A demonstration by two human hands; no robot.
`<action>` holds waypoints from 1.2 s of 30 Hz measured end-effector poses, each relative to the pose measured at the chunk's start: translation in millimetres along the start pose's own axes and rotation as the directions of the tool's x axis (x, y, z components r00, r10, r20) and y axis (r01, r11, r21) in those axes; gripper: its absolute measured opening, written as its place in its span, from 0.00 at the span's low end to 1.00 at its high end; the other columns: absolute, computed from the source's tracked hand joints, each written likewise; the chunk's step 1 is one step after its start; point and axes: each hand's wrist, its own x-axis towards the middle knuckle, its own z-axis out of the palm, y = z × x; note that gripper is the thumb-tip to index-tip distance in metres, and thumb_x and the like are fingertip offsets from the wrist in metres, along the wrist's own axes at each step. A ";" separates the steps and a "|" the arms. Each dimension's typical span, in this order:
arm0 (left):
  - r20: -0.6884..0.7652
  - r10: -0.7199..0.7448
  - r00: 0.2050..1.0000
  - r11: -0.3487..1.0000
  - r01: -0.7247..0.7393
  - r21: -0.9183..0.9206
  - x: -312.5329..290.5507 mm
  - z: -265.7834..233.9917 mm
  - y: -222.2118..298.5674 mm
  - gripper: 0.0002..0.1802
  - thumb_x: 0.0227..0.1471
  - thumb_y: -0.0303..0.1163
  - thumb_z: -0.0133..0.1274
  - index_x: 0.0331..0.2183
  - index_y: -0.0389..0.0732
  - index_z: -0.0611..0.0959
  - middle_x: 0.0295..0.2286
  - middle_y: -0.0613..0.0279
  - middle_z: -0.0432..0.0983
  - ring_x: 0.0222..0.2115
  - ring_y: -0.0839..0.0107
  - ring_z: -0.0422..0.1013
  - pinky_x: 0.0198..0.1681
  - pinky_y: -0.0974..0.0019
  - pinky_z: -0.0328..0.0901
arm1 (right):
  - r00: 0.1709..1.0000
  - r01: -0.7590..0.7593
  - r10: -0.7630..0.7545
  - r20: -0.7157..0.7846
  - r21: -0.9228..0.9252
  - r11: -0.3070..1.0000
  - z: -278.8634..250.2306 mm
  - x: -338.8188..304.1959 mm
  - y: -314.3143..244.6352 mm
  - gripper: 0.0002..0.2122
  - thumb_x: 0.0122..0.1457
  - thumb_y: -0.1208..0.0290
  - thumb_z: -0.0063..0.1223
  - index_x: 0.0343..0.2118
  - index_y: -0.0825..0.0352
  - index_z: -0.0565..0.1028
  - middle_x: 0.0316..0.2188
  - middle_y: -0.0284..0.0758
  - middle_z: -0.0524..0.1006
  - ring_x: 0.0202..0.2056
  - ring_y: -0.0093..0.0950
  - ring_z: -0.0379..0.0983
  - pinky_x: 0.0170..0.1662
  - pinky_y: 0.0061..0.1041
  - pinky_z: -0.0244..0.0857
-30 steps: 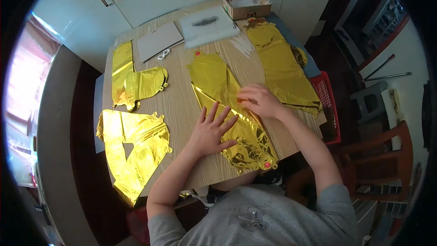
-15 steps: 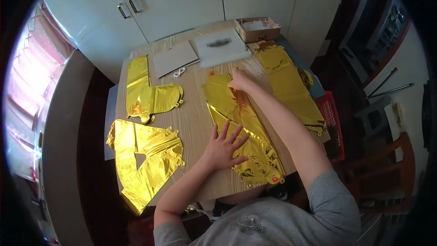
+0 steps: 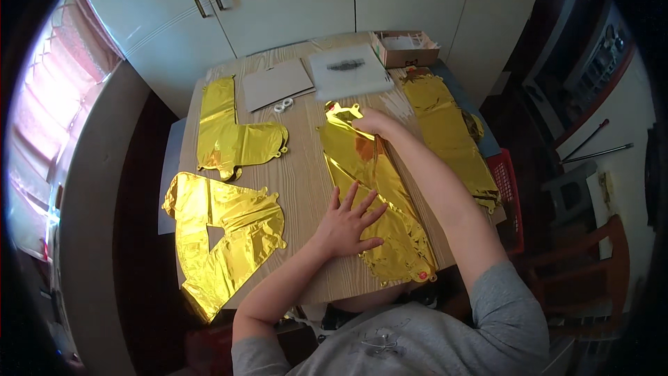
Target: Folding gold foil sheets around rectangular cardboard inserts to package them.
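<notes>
A long, flat gold foil balloon lies lengthwise before me on the wooden table. My left hand rests open on its near half, fingers spread. At its far end my right hand grips the foil, fingers closed on the top edge, which is slightly raised; the fingertips are partly hidden. Red round spots mark the far and near ends of this balloon. To the left lie an L-shaped gold foil balloon and, nearer me, a gold foil balloon with a small cut-out hole. Another gold balloon lies along the right side.
Toward the back are a grey board, a translucent plastic sheet with a dark patch, and a box with white things inside. Small white rings and white sticks lie nearby. A red basket stands beside the right edge.
The far end of the middle balloon has lifted and folded a little under my right hand, which has shifted slightly. My left hand stays spread on the foil. The view has shifted slightly.
</notes>
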 end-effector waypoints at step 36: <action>-0.031 -0.268 0.963 0.963 0.267 -0.034 5.0 1.2 -18.9 0.51 0.52 0.66 0.43 0.63 0.35 0.55 0.63 0.42 0.48 0.64 0.48 0.44 0.64 0.39 0.37 | 0.983 0.177 -0.177 -0.049 -0.009 0.984 -6.6 41.7 58.1 0.18 0.45 0.65 0.63 0.40 0.67 0.79 0.37 0.42 0.80 0.39 0.36 0.76 0.43 0.32 0.68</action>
